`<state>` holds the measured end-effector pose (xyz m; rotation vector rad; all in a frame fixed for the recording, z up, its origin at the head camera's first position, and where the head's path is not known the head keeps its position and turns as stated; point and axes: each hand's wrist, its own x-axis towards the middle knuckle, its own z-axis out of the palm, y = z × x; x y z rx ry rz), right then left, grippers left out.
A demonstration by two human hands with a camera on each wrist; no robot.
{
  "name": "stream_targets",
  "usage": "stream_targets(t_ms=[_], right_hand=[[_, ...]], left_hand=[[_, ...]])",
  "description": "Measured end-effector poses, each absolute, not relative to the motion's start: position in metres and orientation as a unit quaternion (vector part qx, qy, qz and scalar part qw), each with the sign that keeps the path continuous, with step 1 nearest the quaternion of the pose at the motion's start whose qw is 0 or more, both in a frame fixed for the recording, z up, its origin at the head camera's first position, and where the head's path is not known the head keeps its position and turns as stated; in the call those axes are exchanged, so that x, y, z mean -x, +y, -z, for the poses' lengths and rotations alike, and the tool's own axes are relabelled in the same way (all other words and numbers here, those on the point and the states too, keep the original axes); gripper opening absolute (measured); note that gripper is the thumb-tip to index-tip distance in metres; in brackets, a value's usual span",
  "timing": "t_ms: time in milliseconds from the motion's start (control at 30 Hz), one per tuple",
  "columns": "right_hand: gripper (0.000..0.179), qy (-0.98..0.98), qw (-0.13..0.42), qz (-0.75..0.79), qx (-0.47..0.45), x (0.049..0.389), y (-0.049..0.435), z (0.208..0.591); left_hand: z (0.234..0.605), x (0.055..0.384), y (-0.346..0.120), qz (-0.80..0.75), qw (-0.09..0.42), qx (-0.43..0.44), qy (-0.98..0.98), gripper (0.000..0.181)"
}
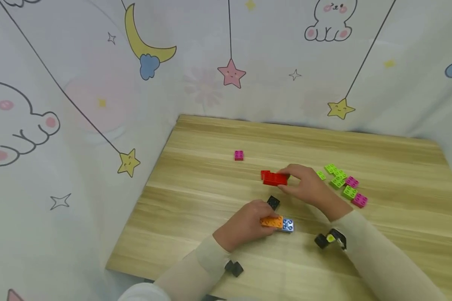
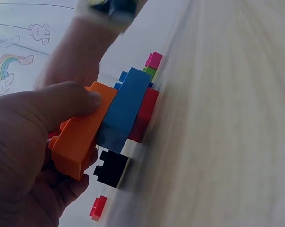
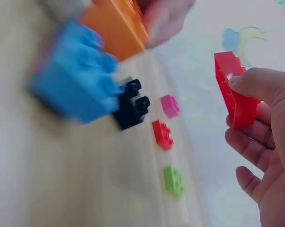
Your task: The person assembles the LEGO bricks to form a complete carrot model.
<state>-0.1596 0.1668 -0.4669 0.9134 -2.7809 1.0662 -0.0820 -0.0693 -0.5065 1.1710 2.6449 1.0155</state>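
My left hand (image 1: 247, 223) pinches an orange building brick (image 2: 81, 130) between thumb and fingers. Right against it is a blue brick (image 1: 288, 225), whose studs show beyond the orange one; a red brick (image 2: 145, 116) lies under the blue in the left wrist view. A black brick (image 1: 273, 202) sits on the table just beyond my left fingers. My right hand (image 1: 305, 186) grips a longer red brick (image 3: 237, 92) by one end, its hollow underside partly showing in the right wrist view. A small red brick (image 3: 162, 135) lies behind it on the table.
A magenta brick (image 1: 239, 155) lies alone towards the back of the wooden table (image 1: 196, 167). Beyond my right wrist are several lime green bricks (image 1: 337, 182) and magenta bricks (image 1: 359, 200). A printed curtain (image 1: 271, 96) hangs along the back and left edges.
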Motion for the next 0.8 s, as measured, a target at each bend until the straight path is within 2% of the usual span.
stream_targets(t_ms=[133, 300, 500, 800], right_hand=[[0.037, -0.895, 0.06, -0.343, -0.279, 0.112, 0.206, 0.476], [0.045, -0.891, 0.068, -0.353, -0.277, 0.072, 0.225, 0.496], [0.053, -0.862, 0.066, -0.401, -0.302, 0.062, 0.225, 0.52], [0.049, -0.869, 0.055, -0.396, -0.29, 0.051, 0.221, 0.533]], left_hand=[[0.509, 0.084, -0.068, -0.348, 0.039, -0.375, 0.859, 0.03], [0.512, 0.084, -0.067, -0.362, 0.047, -0.361, 0.858, 0.03], [0.512, 0.086, -0.066, -0.356, 0.036, -0.363, 0.86, 0.03], [0.513, 0.086, -0.065, -0.353, 0.03, -0.37, 0.859, 0.03]])
